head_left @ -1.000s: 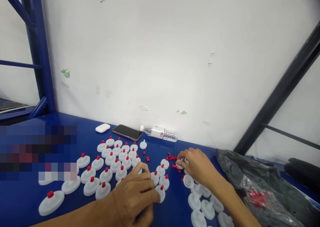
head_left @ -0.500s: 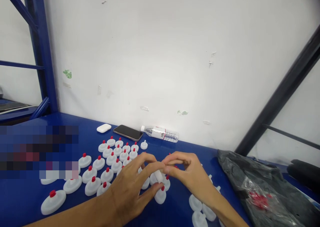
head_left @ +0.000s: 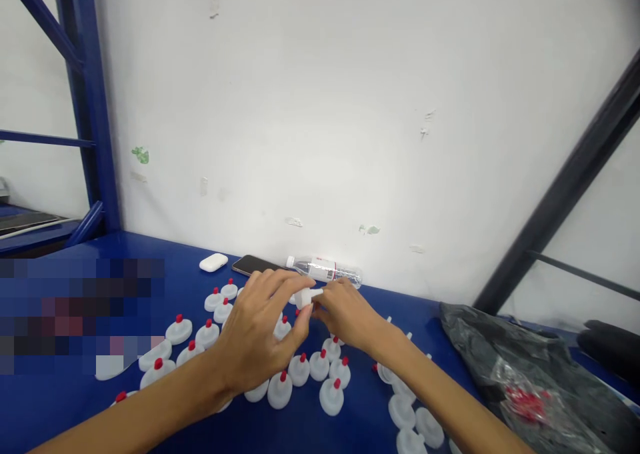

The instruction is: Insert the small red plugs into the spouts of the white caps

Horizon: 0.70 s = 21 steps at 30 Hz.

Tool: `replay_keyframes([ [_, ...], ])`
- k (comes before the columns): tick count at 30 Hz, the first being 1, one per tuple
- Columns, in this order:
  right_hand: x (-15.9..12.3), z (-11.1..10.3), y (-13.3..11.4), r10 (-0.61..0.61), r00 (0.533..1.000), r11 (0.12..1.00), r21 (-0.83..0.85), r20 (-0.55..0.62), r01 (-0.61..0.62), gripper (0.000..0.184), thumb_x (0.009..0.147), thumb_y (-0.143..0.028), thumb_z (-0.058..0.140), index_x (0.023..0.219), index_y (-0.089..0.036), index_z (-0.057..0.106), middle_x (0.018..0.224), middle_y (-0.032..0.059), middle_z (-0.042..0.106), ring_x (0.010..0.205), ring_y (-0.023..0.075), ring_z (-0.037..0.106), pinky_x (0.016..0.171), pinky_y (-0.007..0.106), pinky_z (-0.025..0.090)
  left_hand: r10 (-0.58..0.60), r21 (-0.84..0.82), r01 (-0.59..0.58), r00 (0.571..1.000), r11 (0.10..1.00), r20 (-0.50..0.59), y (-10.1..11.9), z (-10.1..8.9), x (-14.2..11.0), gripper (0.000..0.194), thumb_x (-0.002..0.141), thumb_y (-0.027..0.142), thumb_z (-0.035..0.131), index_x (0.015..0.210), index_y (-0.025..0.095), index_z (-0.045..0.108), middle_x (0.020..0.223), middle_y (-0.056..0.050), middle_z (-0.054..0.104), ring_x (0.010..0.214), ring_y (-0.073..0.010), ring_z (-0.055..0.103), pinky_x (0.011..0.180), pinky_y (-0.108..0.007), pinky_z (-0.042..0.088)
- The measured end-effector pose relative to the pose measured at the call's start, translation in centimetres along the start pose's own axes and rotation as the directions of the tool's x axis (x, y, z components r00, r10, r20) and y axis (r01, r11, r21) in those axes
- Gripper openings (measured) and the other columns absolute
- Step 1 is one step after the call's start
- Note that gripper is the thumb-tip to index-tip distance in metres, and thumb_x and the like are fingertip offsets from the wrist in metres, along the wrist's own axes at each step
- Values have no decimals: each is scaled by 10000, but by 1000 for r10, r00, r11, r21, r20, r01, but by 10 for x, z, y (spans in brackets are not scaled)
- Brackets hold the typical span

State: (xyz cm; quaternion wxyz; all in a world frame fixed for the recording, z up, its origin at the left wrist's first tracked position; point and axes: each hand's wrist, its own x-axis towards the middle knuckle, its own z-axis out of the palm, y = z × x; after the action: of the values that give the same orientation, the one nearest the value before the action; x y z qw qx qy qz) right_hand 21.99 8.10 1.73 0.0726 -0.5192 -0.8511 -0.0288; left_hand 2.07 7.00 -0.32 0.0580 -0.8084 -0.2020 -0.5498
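Observation:
My left hand (head_left: 267, 324) pinches a white plastic nozzle cap (head_left: 304, 298) between thumb and fingers, its narrow spout pointing right with no red tip on it. My right hand (head_left: 345, 311) is close by at the spout, fingers curled inward; whatever they hold is hidden. Below and around both hands stand several white nozzle caps with red tips (head_left: 331, 397) on the blue table (head_left: 365, 414). More white nozzle caps without red tips (head_left: 401, 411) lie beneath my right forearm.
Along the wall lie a white earbud case (head_left: 213, 263), a phone (head_left: 255, 265) partly behind my left hand, and a clear plastic bottle (head_left: 325, 269). A dark plastic bag (head_left: 480, 347) at right bears a clear bag of small red pieces (head_left: 527, 404).
Both hands have risen toward the phone and bottle. The nozzle cap in my left hand has turned so its spout points right. My right fingers have curled down, and the view has shifted slightly.

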Motion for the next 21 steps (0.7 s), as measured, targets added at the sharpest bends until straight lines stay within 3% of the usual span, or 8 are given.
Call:
replay_keyframes([
  [5, 10, 2, -12, -28, 994, 993, -110, 107, 40, 161, 883, -54, 659, 882, -182, 756, 772, 60, 762, 768, 248, 695, 775, 363, 399, 41, -16, -41, 998, 999, 43, 6, -1, -3, 275, 934, 102, 524, 1186, 169, 611, 1063, -74, 684, 896, -245, 600, 793, -423, 420],
  [10, 11, 3, -16, -55, 992, 993, -102, 113, 67, 216, 862, 5, 625, 855, -182, 735, 793, 45, 761, 772, 225, 684, 758, 344, 387, 28, -4, -28, 998, 1000, 64, 5, 0, -4, 275, 941, 106, 491, 1183, 176, 600, 1046, -70, 681, 901, -256, 606, 786, -427, 436],
  [17, -13, -10, 9, -14, 997, 994, 103, -74, 22, 206, 954, -86, 602, 918, -197, 771, 874, 61, 778, 865, 246, 711, 831, 359, 445, -32, 28, 30, 994, 999, 103, 0, 7, -8, 302, 978, 137, 497, 1267, 146, 582, 1084, -98, 684, 931, -282, 627, 815, -466, 495],
  [21, -37, -12, 18, 115, 975, 938, 345, -191, -43, 169, 1016, -270, 604, 1014, -250, 772, 1013, 9, 801, 950, 201, 730, 876, 311, 518, -37, 16, 35, 991, 999, 128, -2, 12, -14, 317, 1021, 181, 511, 1332, 160, 571, 1150, -109, 689, 1008, -295, 658, 866, -486, 547],
])
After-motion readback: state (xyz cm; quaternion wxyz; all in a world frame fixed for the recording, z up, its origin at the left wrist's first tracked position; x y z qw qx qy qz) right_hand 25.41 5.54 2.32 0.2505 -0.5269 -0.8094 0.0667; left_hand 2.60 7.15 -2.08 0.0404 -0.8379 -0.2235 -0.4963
